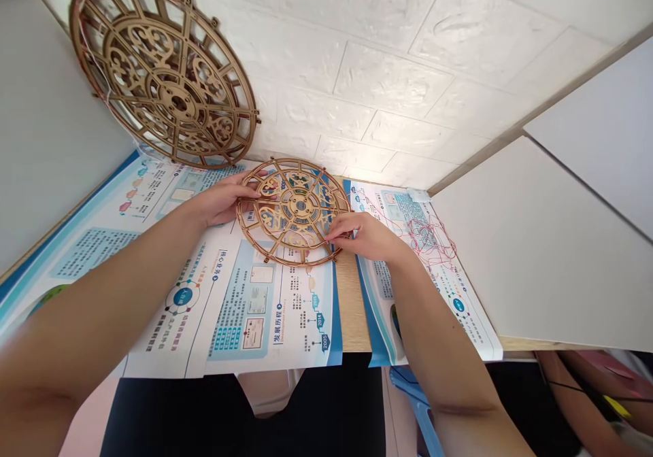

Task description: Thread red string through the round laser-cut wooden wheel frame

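Observation:
A round, openwork wooden wheel frame (292,205) with scrollwork and spokes is tilted over the printed sheets. My left hand (227,197) grips its left rim, thumb on top and fingers partly hidden behind it. At the lower right rim, my right hand (364,234) is closed in a pinch on a thin wire running along the ring; the fingertips cover the exact spot. A loose tangle of thin reddish wire (431,236) lies to the right of this hand, with strands leading toward the wheel.
Larger wooden wheel frames (166,96) with pale wire along the edge lean against the white brick-patterned wall (398,76) at back left. Printed sheets (224,300) cover the wooden table (353,307). White panels (551,239) stand on both sides. A blue stool (415,402) and another person's arm (576,389) show below right.

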The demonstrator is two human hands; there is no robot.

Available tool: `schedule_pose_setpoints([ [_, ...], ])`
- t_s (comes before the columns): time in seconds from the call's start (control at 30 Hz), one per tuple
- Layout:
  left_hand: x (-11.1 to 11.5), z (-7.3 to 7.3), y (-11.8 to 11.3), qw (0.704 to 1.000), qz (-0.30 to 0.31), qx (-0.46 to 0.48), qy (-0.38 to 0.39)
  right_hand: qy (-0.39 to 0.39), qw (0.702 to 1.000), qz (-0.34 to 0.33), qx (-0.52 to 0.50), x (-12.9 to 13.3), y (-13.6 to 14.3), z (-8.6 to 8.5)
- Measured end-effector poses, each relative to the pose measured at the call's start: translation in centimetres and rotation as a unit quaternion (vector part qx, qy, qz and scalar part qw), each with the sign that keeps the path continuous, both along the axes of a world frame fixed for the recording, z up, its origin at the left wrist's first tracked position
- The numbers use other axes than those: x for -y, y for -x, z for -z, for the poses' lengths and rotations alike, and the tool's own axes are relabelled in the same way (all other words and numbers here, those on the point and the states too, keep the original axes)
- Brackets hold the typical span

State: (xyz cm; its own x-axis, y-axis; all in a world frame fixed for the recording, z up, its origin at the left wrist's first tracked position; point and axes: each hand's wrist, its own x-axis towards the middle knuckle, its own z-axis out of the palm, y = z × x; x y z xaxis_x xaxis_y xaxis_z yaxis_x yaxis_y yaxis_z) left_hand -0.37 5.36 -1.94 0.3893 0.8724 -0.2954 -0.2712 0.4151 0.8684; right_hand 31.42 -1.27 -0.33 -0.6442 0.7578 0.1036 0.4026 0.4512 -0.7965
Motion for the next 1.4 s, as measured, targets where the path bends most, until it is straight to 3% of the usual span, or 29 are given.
schedule_pose_setpoints([
  [0.33,-0.4,0.5,0.3,1.0,0.004,-0.004,0.001,-0.014,0.999,0.05,-0.001,0.5,1.1,-0.5],
  [0.47,-0.5,0.6,0.3,1.0,0.004,-0.008,0.006,-0.012,0.997,0.063,0.043,1.0,1.8,-0.8],
  [0.77,-0.3,0.4,0.1,1.0,-0.002,-0.011,0.001,-0.115,0.98,0.005,0.161,1.2,2.8,-0.4],
  [1.03,-0.2,0.3,-0.1,1.0,0.0,-0.019,-0.002,-0.2,0.948,-0.056,0.241,1.7,3.8,-0.5],
  [1.4,0.1,-0.1,-0.3,1.0,-0.008,-0.029,0.003,-0.131,0.969,-0.037,0.208,2.0,3.5,-0.7],
])
